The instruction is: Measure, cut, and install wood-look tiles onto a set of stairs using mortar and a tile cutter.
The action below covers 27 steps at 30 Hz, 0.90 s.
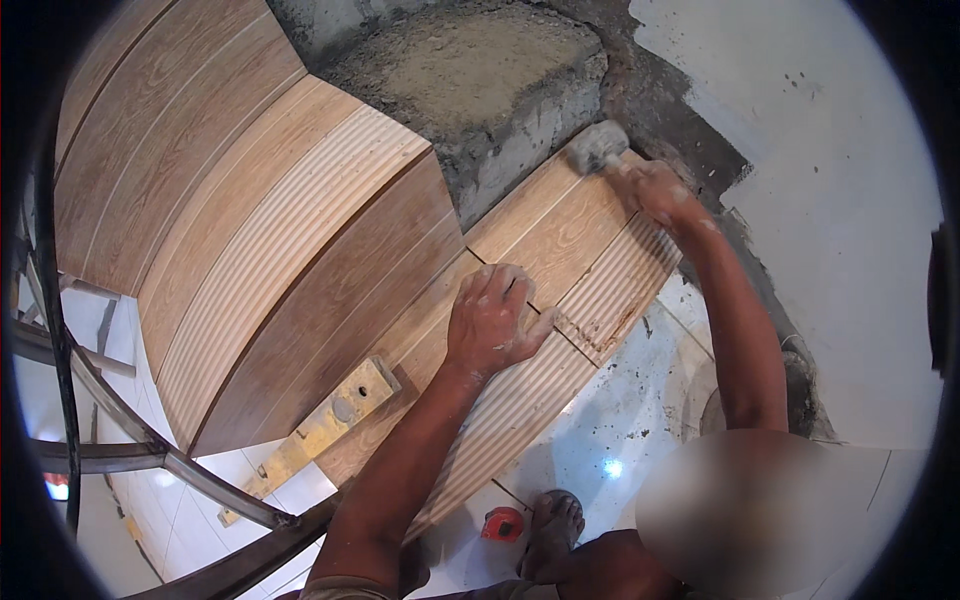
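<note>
My right hand (662, 192) is wrapped round the short handle of a mallet (598, 147) with a grey, dust-coated head. That head rests on or just over the far end of a wood-look stair tile (570, 220), beside the rough concrete step. On the near end of this tile and the seam with the neighbouring wood-look tile (520, 400) lies my left hand (495, 315), its thumb out to the side and no object in it. Both tiles have a ribbed strip along the front edge. Dried mortar dusts my fingers.
A raw concrete step (480, 90) rises behind the tile, against a white wall (790, 150). Tiled steps (290, 220) climb at left. A yellow spirit level (325, 425) leans there, near a metal railing (180, 475). A red tape measure (502, 523) sits by my foot.
</note>
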### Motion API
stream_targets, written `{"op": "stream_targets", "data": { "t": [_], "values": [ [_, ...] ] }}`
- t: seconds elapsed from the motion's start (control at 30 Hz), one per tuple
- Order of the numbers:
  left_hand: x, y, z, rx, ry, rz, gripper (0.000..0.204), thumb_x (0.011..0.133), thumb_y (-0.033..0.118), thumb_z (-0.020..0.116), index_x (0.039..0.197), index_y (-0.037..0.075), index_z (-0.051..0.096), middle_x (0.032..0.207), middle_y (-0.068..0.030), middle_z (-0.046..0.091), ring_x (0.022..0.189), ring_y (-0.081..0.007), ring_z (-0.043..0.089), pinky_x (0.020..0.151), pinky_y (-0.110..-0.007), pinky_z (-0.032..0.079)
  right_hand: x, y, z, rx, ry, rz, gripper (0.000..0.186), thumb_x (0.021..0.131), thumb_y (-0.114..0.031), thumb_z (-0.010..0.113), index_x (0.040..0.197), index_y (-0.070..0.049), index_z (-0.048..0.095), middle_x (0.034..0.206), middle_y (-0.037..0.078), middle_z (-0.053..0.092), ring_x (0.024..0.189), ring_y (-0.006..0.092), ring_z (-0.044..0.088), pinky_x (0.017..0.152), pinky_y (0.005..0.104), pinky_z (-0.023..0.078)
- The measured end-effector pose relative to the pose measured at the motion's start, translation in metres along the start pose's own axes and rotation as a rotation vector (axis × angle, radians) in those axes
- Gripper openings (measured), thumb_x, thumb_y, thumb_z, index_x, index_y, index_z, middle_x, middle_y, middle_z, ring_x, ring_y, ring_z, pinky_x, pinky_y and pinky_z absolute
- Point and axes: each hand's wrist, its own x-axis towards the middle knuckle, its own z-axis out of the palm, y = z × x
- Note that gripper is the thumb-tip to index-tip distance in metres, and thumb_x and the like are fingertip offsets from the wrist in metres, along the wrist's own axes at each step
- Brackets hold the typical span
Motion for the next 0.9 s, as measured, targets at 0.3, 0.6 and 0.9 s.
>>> {"op": "stream_targets", "data": {
  "t": [0.3, 0.6, 0.9],
  "values": [
    [0.001, 0.003, -0.002, 0.014, -0.012, -0.009, 0.037, 0.081, 0.036, 0.082, 0.093, 0.005, 0.068, 0.097, -0.0121, 0.059, 0.093, -0.0322, 0.060, 0.083, -0.045, 0.049, -0.001, -0.006, -0.003, -0.015, -0.030, 0.113, 0.052, 0.107, -0.043, 0.054, 0.128, 0.002, 0.067, 0.122, 0.023, 0.072, 0.110, 0.0273, 0.065, 0.102, 0.0389, 0.046],
    [0.001, -0.001, -0.001, -0.026, 0.048, 0.020, 0.020, 0.079, 0.017, 0.081, 0.090, 0.007, 0.067, 0.092, -0.0103, 0.064, 0.087, -0.0327, 0.063, 0.077, -0.045, 0.050, 0.007, 0.014, 0.004, 0.006, 0.030, -0.044, 0.051, 0.109, -0.042, 0.049, 0.128, 0.003, 0.066, 0.114, 0.021, 0.073, 0.103, 0.0236, 0.064, 0.099, 0.0361, 0.048],
    [0.007, -0.009, 0.004, -0.033, 0.121, -0.140, 0.025, 0.085, 0.009, 0.072, 0.110, 0.007, 0.069, 0.110, -0.0117, 0.067, 0.104, -0.0343, 0.063, 0.093, -0.046, 0.048, 0.016, 0.024, 0.014, -0.281, -0.010, -0.181, 0.061, 0.107, -0.055, 0.046, 0.123, 0.000, 0.068, 0.117, 0.031, 0.068, 0.117, 0.0456, 0.063, 0.099, 0.0485, 0.047]
  ]
}}
